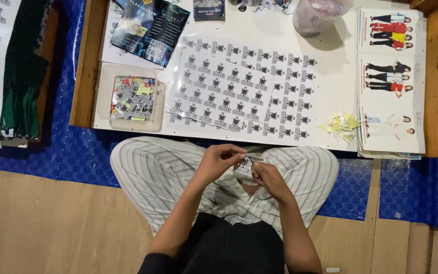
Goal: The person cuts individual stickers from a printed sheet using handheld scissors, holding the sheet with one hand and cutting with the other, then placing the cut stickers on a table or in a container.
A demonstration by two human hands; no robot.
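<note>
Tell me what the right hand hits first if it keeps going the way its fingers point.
The small sticker pinched between both hands; right hand points up-left toward the left hand, which lies just beyond. Depth is hard to judge.

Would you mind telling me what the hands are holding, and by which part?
Both hands, left hand and right hand, pinch one small printed sticker piece by its opposite edges, above the lap.

Low table (330,81) crowded; lap space before it open.

Bright, even overhead light, soft shadows, slight blur, mild bending at edges.
</note>
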